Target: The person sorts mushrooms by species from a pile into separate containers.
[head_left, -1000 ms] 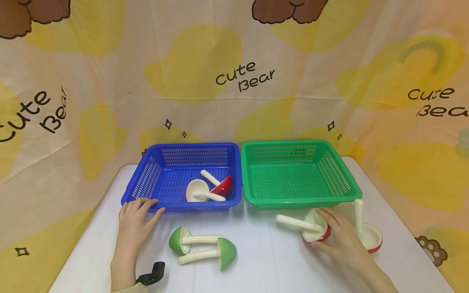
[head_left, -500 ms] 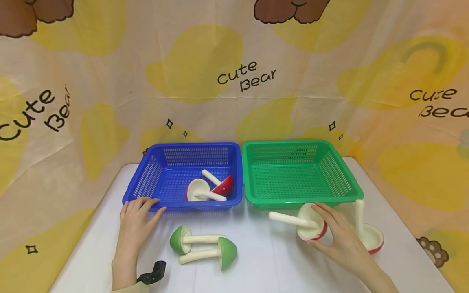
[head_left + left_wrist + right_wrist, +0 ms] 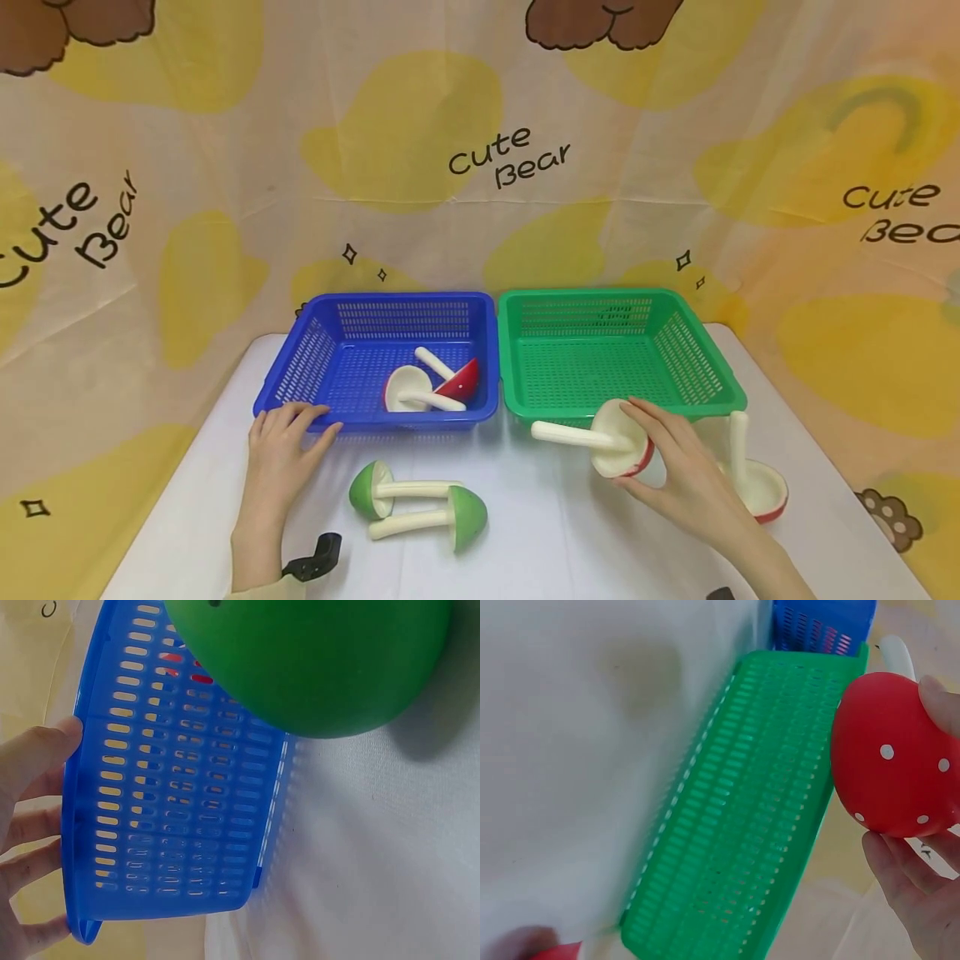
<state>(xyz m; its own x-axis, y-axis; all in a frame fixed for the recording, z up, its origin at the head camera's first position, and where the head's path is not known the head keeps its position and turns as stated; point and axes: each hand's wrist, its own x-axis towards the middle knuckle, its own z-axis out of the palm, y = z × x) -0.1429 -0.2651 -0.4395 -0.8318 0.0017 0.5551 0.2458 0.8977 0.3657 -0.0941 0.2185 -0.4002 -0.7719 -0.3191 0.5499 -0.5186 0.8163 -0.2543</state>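
My right hand [image 3: 686, 479] holds a red toy mushroom [image 3: 618, 442] by its white-dotted cap, thumb on one side and fingers on the other. It is raised in front of the green basket [image 3: 622, 410], its white stem pointing left. In the right wrist view the red cap [image 3: 892, 757] covers part of the basket rim. My left hand [image 3: 281, 458] grips the near-left rim of the blue basket [image 3: 360, 421]; in the left wrist view, the thumb [image 3: 56, 739] lies on the rim's outer side. Inside that basket lie two red mushrooms [image 3: 408, 387].
Two green toy mushrooms [image 3: 420, 508] lie on the white table before the blue basket. Another red mushroom [image 3: 761, 492] sits at the right, partly behind my right hand. The baskets stand side by side against a patterned cloth [image 3: 420, 125].
My right hand has lifted the red mushroom and carried it left and toward the baskets. The left hand keeps its place on the blue basket's rim.
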